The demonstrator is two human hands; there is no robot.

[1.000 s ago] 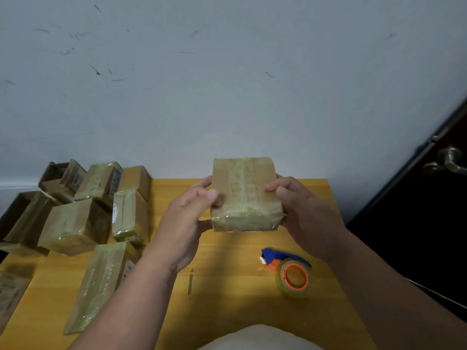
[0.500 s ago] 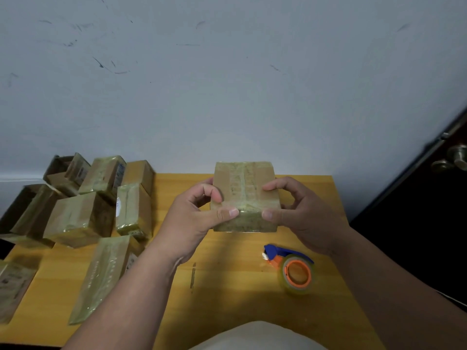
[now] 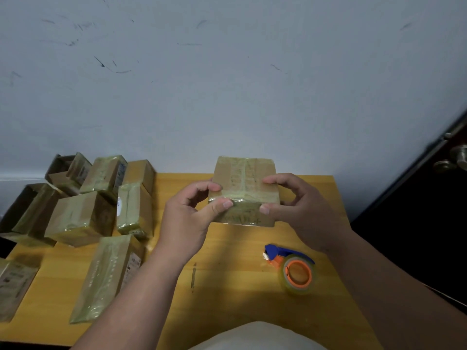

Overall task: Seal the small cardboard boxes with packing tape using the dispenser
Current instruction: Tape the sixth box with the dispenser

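Note:
A small cardboard box (image 3: 244,180) wrapped in shiny tape is held above the far middle of the wooden table (image 3: 227,286). My left hand (image 3: 192,221) pinches its left side, thumb on the near face and fingers curled over the top. My right hand (image 3: 300,210) pinches its right side in the same way. The tape dispenser (image 3: 294,270), blue with an orange core and a clear roll, lies on the table to the right, below my right hand and untouched.
Several taped cardboard boxes (image 3: 83,218) are piled on the table's left part, one long box (image 3: 108,276) lying nearer me. A grey wall rises behind. A dark door with a metal handle (image 3: 454,160) stands at the right.
Both thumbs have come round onto the box's near face, and the box has tipped slightly so its top shows more. The dispenser has not moved.

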